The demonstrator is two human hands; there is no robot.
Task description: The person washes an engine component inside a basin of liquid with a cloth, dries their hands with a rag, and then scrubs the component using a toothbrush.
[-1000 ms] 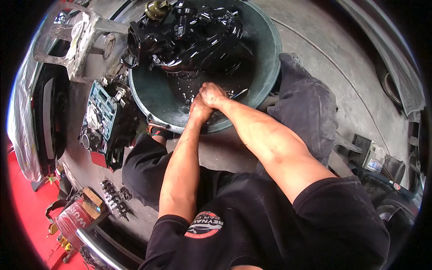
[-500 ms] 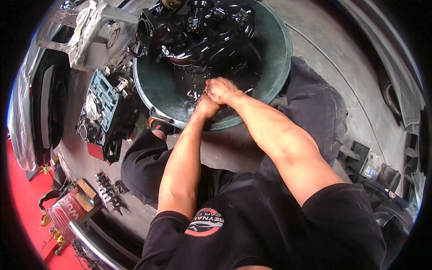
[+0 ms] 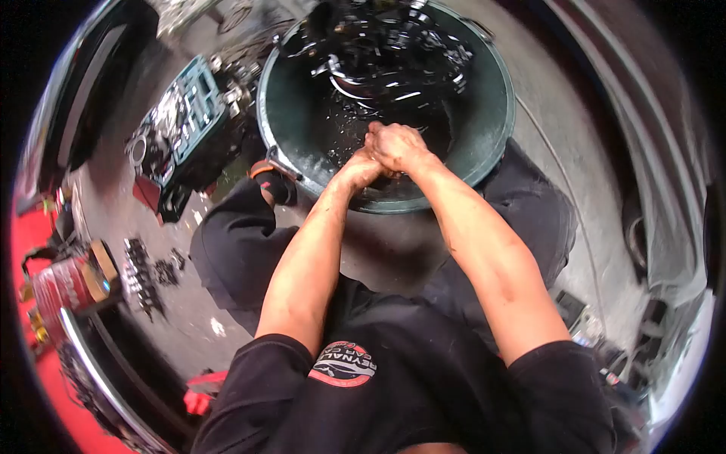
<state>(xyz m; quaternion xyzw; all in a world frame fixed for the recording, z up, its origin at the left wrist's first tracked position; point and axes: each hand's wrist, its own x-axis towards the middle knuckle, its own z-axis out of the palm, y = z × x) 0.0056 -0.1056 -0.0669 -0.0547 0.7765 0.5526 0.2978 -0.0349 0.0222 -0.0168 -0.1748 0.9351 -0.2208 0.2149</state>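
Both of my hands are together low inside a round green tub (image 3: 484, 121), just above dark liquid at its near side. My right hand (image 3: 397, 145) is closed, its fingers curled over the fingers of my left hand (image 3: 363, 169). The left hand's fingers are tucked under the right and mostly hidden. Anything held between the palms is out of sight. Beyond the hands, a glossy wet black engine part (image 3: 401, 72), with tubes and curved housings, rests in the far half of the tub.
Left of the tub lies a teal tool case (image 3: 198, 98) among metal parts. A crankshaft-like part (image 3: 140, 276) is on the floor near a red box (image 3: 60, 291). A cable (image 3: 563, 166) runs along the floor at right. My bent knees flank the tub.
The view has shifted and turned, so the tub sits farther right. My hands stay clasped together, with the right still over the left and slightly changed in angle.
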